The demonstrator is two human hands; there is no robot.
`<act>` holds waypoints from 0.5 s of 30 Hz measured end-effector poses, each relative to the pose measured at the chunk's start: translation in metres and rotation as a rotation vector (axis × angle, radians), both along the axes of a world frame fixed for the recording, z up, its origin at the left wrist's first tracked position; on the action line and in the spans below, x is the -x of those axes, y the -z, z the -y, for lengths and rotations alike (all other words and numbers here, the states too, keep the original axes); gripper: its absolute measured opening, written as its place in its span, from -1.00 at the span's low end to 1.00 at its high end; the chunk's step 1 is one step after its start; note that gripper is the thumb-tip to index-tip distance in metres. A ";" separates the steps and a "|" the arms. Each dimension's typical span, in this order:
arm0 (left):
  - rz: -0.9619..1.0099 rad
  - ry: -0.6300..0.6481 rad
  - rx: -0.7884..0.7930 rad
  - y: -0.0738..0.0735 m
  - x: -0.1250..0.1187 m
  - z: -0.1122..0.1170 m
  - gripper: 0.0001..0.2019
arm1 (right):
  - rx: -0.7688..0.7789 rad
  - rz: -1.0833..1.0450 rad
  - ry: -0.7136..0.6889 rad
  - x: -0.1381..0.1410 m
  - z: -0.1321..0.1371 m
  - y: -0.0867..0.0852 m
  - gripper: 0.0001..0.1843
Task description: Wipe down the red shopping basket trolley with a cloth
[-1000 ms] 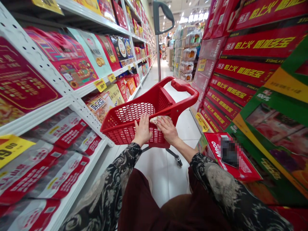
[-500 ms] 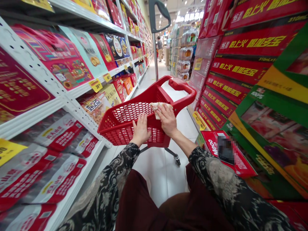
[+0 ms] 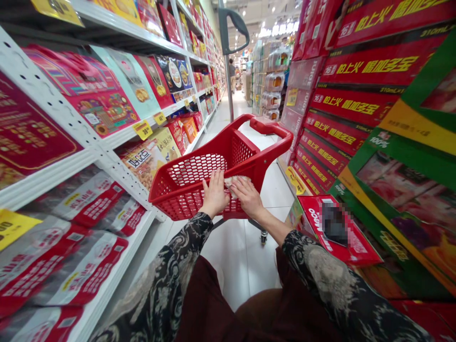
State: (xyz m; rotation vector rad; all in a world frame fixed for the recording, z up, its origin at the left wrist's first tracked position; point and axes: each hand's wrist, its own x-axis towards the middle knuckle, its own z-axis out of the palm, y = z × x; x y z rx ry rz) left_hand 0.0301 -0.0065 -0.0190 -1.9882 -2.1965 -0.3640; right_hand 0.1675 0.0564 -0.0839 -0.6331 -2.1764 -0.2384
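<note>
A red plastic shopping cart with perforated walls stands tilted in front of me on grey legs with casters. My left hand lies against its near side at the rim, fingers stretched out and nothing in them. Close beside it, my right hand presses a pale cloth against the outside of the near wall. Most of the cloth is hidden under the fingers. The basket holds nothing that I can see.
White shelves with packaged foods line the left. Stacked red drink cartons and green boxes rise on the right, with a red box jutting out low. Behind the cart stands a grey pole. A person is far down the aisle.
My right hand has slid the cloth down from the rim onto the cart's near wall. My left hand and the cart have shifted slightly right in view.
</note>
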 end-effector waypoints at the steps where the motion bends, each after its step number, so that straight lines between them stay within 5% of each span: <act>1: -0.003 0.008 0.003 0.000 0.001 0.000 -0.18 | -0.010 -0.049 0.013 0.000 -0.001 -0.007 -0.59; 7: -0.008 0.007 0.021 -0.002 0.002 -0.001 -0.19 | 0.067 -0.164 0.072 0.006 -0.016 -0.046 -0.55; 15: 0.009 0.015 0.021 -0.003 0.002 -0.002 -0.20 | 0.166 0.116 0.025 0.004 0.002 0.011 -0.65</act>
